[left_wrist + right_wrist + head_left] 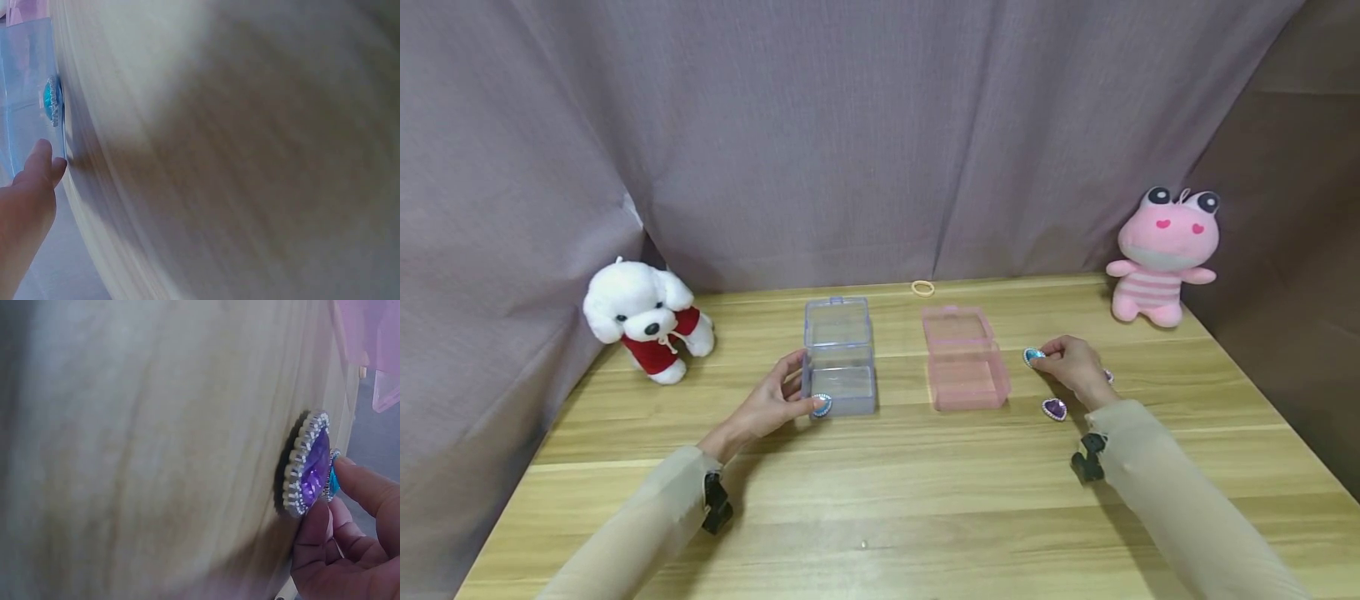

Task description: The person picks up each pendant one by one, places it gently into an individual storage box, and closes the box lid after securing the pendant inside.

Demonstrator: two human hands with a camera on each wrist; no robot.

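My left hand holds the left side of a clear blue plastic box, its thumb at the front corner. The box's lid stands raised at the back. A blue gem with a silver beaded rim shows at the box's floor, past the fingertips in the left wrist view. With thumb and fingers, my right hand pinches another beaded blue gem, right of a clear pink box with its lid up. A purple gem with a beaded rim lies on the table below that hand.
Another small gem is partly hidden behind the right wrist. A pale ring lies at the table's back edge. A white plush dog sits far left, a pink plush frog at the back right. Grey curtain hangs behind the wooden table.
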